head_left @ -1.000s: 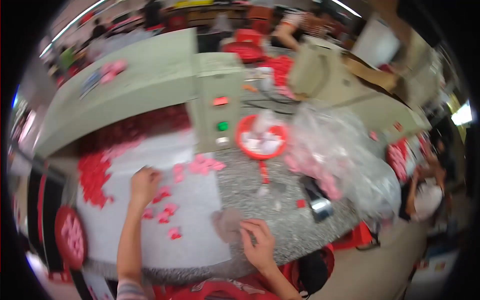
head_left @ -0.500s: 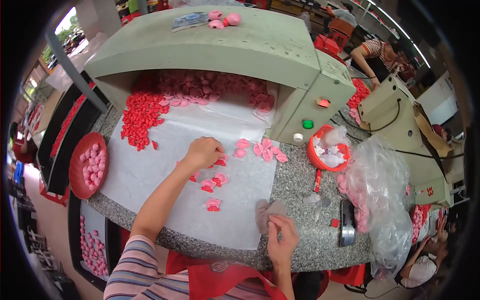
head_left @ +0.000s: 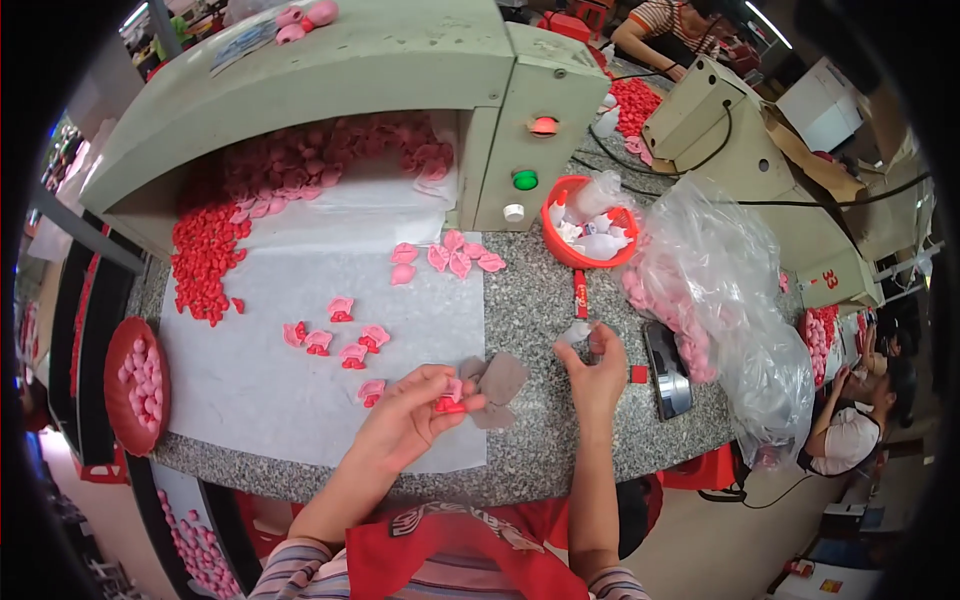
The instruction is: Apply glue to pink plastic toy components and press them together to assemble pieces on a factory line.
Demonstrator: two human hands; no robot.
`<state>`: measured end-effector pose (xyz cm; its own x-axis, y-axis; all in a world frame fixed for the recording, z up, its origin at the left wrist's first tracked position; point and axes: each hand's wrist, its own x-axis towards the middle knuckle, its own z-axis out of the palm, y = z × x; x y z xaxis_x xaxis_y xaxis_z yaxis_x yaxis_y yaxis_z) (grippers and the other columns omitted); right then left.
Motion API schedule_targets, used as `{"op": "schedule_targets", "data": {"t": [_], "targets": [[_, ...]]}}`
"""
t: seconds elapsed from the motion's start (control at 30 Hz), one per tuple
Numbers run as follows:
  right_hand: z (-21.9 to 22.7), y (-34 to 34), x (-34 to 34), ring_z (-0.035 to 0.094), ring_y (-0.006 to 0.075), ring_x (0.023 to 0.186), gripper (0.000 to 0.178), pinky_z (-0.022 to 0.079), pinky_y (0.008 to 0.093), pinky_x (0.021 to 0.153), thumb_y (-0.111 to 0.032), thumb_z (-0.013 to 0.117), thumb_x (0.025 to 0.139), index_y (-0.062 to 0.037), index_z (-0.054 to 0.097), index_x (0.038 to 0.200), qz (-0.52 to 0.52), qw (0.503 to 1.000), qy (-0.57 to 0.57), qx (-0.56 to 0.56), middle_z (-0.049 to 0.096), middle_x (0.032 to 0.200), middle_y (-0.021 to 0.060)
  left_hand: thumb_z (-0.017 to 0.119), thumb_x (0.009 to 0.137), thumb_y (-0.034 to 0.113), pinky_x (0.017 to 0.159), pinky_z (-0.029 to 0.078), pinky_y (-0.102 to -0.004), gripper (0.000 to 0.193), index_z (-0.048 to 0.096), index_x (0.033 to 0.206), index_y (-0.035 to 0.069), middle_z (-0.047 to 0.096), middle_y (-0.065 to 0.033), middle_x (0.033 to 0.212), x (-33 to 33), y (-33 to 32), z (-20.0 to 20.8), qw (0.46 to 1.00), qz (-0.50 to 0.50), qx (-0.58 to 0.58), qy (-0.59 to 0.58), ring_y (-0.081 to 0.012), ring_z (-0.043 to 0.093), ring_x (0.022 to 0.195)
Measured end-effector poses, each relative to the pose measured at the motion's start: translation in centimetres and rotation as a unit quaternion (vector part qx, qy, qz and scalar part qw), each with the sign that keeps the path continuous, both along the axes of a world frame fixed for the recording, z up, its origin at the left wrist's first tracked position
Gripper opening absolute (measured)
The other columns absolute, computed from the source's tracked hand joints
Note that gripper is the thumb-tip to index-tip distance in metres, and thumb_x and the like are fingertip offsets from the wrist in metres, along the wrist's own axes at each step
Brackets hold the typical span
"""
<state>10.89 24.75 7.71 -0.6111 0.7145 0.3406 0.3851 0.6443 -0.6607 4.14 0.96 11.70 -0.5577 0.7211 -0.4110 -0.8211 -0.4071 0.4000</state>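
My left hand (head_left: 408, 412) pinches a small pink-and-red moulded piece (head_left: 452, 394) near the front of the white sheet (head_left: 240, 420). Several similar two-coloured pieces (head_left: 353, 355) lie on the sheet beyond it. Beside my left fingertips, grey cloth-like or abrasive scraps (head_left: 503, 380) overlap the sheet's right edge. On the speckled stone worktop to the right, my right hand (head_left: 597, 372) has its fingers closed round a small whitish translucent bottle (head_left: 575, 333), partly hidden by the fingers. Loose pink pieces (head_left: 460, 262) sit at the sheet's far right.
A pale green machine (head_left: 330, 75) arches over heaps of red pieces (head_left: 205, 265) and pink pieces (head_left: 290, 170). At left stands a red bowl (head_left: 112, 400) of pink balls. An orange-red basket (head_left: 585, 262) with bottles, a phone (head_left: 668, 372) and a plastic bag (head_left: 745, 300) occupy the right.
My left hand has come back toward me from the sheet's middle with a pink-and-red piece. My right hand has left the grey scraps and taken hold of the bottle. The view has shifted right.
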Motion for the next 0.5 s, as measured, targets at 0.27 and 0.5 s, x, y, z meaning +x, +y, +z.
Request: {"op": "schedule_targets", "data": {"t": [0.27, 0.5], "targets": [[-0.1, -1.0, 0.7, 0.053, 0.0148, 0.087, 0.035, 0.045, 0.0257, 0.073, -0.007, 0.06, 0.08, -0.0001, 0.05, 0.113, 0.071, 0.964, 0.16, -0.202, 0.055, 0.101, 0.0079, 0.045, 0.091, 0.012, 0.091, 0.045, -0.0356, 0.038, 0.04, 0.125, -0.004, 0.047, -0.022, 0.122, 0.8, -0.2, 2.6, 0.997, -0.042, 0.056, 0.019, -0.0318, 0.05, 0.112], [5.7, -5.6, 3.9, 0.053, 0.015, 0.093, 0.032, 0.045, 0.0271, 0.079, 0.002, 0.05, 0.083, 0.0021, 0.046, 0.115, 0.21, 0.949, 0.034, -0.231, 0.053, 0.105, 0.0098, 0.047, 0.09, 0.012, 0.096, 0.041, -0.0396, 0.043, 0.036, 0.129, -0.003, 0.041, -0.0229, 0.128, 1.4, -1.0, 3.0, 0.997, -0.021, 0.063, 0.05, -0.0336, 0.044, 0.117]]}}
